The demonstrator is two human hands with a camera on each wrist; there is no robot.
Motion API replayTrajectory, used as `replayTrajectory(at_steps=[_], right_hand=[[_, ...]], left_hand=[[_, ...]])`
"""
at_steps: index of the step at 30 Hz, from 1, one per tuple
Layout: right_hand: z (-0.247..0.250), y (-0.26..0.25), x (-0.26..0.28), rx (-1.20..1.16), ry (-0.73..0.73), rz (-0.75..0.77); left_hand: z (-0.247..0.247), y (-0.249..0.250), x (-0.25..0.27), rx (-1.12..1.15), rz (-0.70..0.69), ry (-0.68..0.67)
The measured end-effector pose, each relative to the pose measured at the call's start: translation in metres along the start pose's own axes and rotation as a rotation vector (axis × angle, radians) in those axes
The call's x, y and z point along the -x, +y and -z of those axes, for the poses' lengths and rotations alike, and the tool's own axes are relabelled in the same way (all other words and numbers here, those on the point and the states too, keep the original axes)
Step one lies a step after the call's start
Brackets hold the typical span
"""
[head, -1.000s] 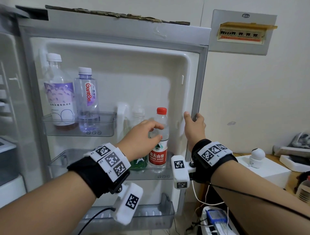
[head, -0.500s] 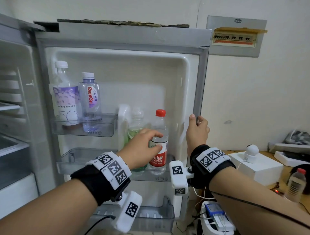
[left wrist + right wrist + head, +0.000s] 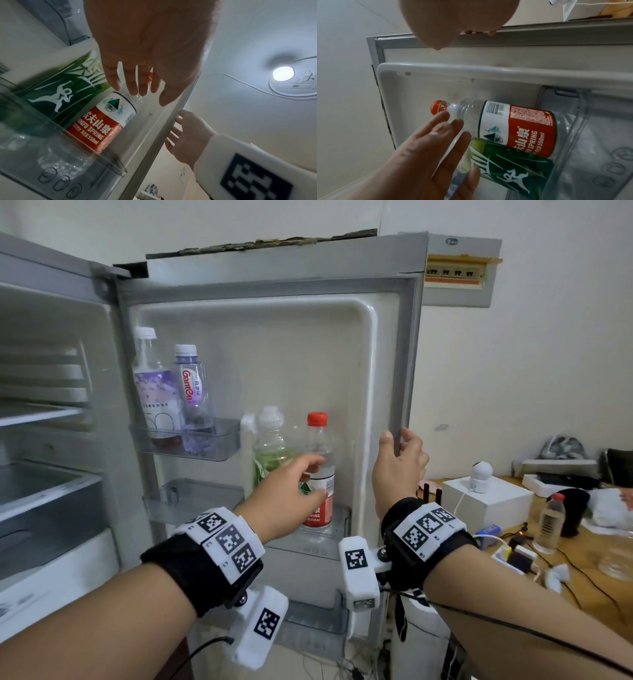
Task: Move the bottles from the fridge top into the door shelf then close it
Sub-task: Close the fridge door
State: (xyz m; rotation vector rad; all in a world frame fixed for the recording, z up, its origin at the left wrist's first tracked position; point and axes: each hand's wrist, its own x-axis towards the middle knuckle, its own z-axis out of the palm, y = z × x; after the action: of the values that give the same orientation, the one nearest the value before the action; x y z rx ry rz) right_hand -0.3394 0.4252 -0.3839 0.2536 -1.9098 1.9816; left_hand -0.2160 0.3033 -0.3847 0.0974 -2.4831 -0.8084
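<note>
The red-capped water bottle (image 3: 320, 443) (image 3: 102, 125) (image 3: 518, 121) stands upright in the middle door shelf (image 3: 322, 546), right beside a green-labelled bottle (image 3: 270, 446) (image 3: 510, 165). My left hand (image 3: 308, 479) (image 3: 137, 75) (image 3: 436, 155) hovers in front of the two bottles with its fingers straight and spread, holding nothing. My right hand (image 3: 397, 446) (image 3: 187, 134) grips the free edge of the open fridge door (image 3: 407, 354), fingers curled round it. Two more bottles, one purple-labelled (image 3: 154, 385) and one Ganten (image 3: 190, 385), stand in the upper door shelf (image 3: 212, 446).
The fridge interior (image 3: 44, 474) with its shelves and drawer lies to the left. A lower door shelf (image 3: 315, 625) sits below my wrists. At the right, a wooden table holds a white box (image 3: 486, 501), another water bottle (image 3: 549, 525) and cables. An electrical panel (image 3: 455, 272) hangs on the wall.
My left hand's fingers have come off the red-capped bottle and straightened, leaving it standing in the shelf. My right hand has stayed on the door edge.
</note>
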Motion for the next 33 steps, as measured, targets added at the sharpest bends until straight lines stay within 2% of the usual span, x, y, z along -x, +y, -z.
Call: replayTrajectory(at_steps=[7,11,18,21,28,33], right_hand=[[0.028,-0.029,0.061,-0.016,0.011,0.042],[0.044,-0.049,0.076,-0.028,0.042,-0.028],[0.058,-0.079,0.092,-0.092,-0.244,-0.191],[0.050,-0.088,0.108,-0.194,-0.249,-0.218],[0.035,-0.104,0.148,-0.339,-0.325,-0.158],[0.018,-0.111,0.163,-0.453,-0.435,-0.152]], left_hand=[[0.022,0.021,0.059,-0.020,-0.037,-0.004],[0.040,0.029,0.086,-0.017,-0.058,0.017],[0.071,0.041,0.124,0.070,-0.130,0.124],[0.087,0.048,0.138,0.102,-0.174,0.161],[0.122,0.053,0.168,0.177,-0.237,0.297],[0.140,0.050,0.195,0.164,-0.216,0.345]])
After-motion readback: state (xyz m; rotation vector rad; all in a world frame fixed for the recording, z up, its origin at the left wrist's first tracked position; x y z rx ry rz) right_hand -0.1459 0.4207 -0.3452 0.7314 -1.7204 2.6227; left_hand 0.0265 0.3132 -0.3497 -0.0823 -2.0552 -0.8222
